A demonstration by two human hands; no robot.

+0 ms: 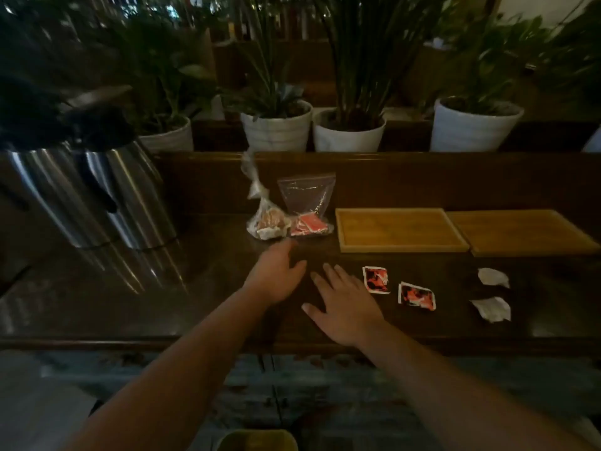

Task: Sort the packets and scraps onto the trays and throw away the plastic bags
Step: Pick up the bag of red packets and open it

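Two clear plastic bags lean against the back ledge of the dark table: a knotted bag with pale crumpled scraps, and a zip bag with red packets at its bottom. My left hand reaches out just below the knotted bag, fingers apart, holding nothing. My right hand lies flat and open on the table beside it. Two red-and-black packets lie right of my right hand. Two white crumpled scraps lie farther right. Two wooden trays sit side by side behind them, with nothing on them.
Two steel thermos jugs stand at the left of the table. White plant pots line the ledge behind. A yellowish bin rim shows below the table's front edge.
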